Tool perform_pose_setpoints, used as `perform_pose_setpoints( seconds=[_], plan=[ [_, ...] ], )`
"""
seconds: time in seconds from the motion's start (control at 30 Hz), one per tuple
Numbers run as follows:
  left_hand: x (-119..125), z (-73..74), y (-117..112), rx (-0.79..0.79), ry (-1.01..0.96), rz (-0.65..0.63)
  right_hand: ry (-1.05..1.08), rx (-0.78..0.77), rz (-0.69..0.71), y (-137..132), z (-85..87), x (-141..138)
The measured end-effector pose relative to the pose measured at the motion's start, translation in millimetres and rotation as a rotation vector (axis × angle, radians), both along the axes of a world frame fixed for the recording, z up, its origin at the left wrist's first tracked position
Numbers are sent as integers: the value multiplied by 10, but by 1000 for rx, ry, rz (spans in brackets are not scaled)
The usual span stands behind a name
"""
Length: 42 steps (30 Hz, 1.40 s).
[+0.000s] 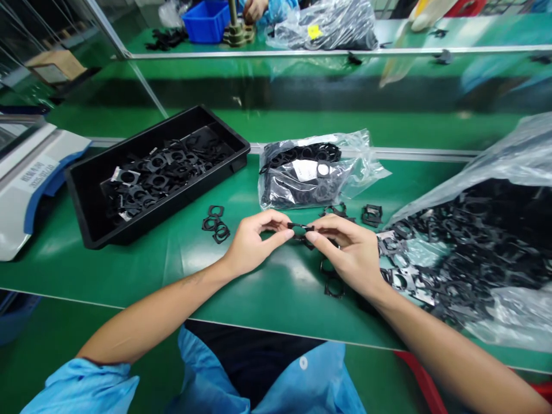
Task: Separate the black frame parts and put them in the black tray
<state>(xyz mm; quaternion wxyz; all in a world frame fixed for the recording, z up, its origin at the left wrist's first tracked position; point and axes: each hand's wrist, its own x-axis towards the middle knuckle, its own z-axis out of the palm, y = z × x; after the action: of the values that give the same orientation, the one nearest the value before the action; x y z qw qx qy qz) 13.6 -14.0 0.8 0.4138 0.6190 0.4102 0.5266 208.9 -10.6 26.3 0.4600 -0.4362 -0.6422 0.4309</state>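
Note:
Between my two hands, above the green table, is a small black plastic frame with a round opening. My left hand pinches its left side between thumb and fingers. On the opposite side my right hand grips it the same way. Several loose black ring frames lie on the table left of my left hand. More black frames lie under and beside my right hand, partly hidden by it. A black bracket sits just beyond my right hand.
At left stands a black bin with many black frames in it. Behind my hands lies a clear bag of parts. A large open plastic bag spills black parts at right. Across the bench are a blue bin and a co-worker's hand.

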Motion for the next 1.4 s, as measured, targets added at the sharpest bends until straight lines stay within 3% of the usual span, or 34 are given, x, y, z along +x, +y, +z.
perform_pose_setpoints(
  seconds=[0.3,0.47,0.57,0.83,1.13,1.4],
  plan=[
    [-9,-32,46,-365,-273,-130,28,-65,-2,17,-21,1],
    [25,-43,22,-490,-406,-154,20,-62,-19,10,7,-8],
    [9,-18,25,-473,-382,-176,49,-99,-13,11,28,-9],
    [-64,60,17,-279,-72,-218,86,-184,23,50,33,16],
    [-49,34,53,-349,-218,-304,174,-264,35,47,78,-25],
    [-29,-6,37,-277,-178,-244,121,-177,-30,55,17,-12]
  ],
)
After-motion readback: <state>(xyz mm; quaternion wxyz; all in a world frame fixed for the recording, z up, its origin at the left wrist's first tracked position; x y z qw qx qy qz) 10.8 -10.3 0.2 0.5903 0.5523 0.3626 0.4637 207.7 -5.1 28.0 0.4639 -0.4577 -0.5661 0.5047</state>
